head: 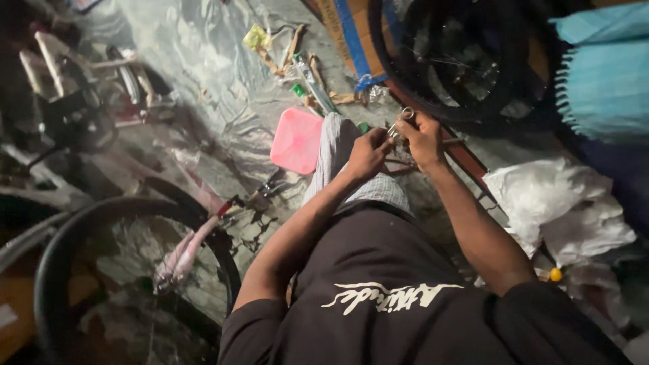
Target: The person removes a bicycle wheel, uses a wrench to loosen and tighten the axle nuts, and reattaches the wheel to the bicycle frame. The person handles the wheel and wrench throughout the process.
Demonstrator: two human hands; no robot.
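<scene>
Both my hands meet in front of my knee, over a checked cloth. My left hand (368,153) is closed around the lower end of a small silvery metal part (399,123). My right hand (422,137) grips the same part from the right, its ring-shaped top showing above my fingers. A thin metal rod (454,141) sticks out to the right of my right hand. Just beyond my hands lies a black bicycle wheel (466,67) with spokes.
A pink square plastic lid (297,140) lies left of my knee on a plastic sheet. A second bicycle wheel (128,270) and a pinkish frame fill the lower left. Tools and scraps (307,67) lie further off. White bags (561,203) and a blue cloth (602,74) sit at right.
</scene>
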